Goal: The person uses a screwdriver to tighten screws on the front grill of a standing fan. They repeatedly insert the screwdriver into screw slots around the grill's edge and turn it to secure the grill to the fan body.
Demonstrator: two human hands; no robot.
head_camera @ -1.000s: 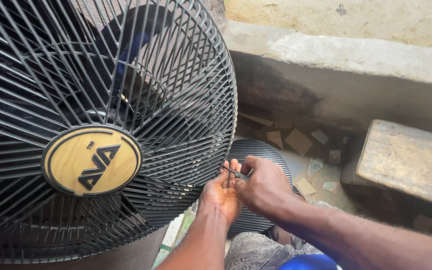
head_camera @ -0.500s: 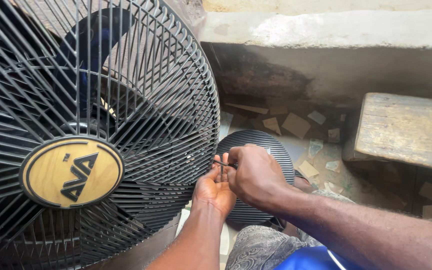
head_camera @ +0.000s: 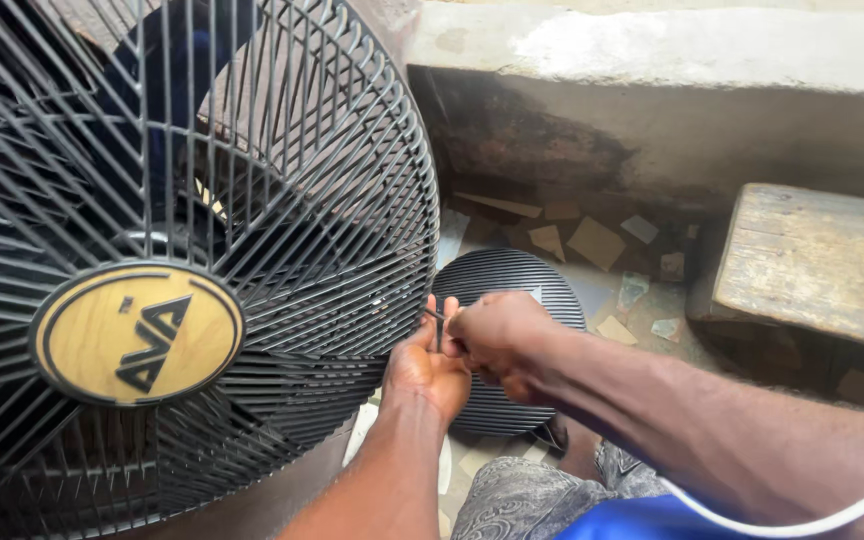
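Screwdriver, thin and dark, stands upright at the fan grille rim, pinched in the right hand fingers; left hand fingers cup it, half open.

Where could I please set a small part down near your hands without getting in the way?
The wooden bench top on the right is bare. The floor between bench and fan is littered with scraps. By the fan's rim both hands, left and right, crowd over the round grille.

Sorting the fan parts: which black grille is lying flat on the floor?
The small round grille behind the hands; the large badged fan guard stands upright.
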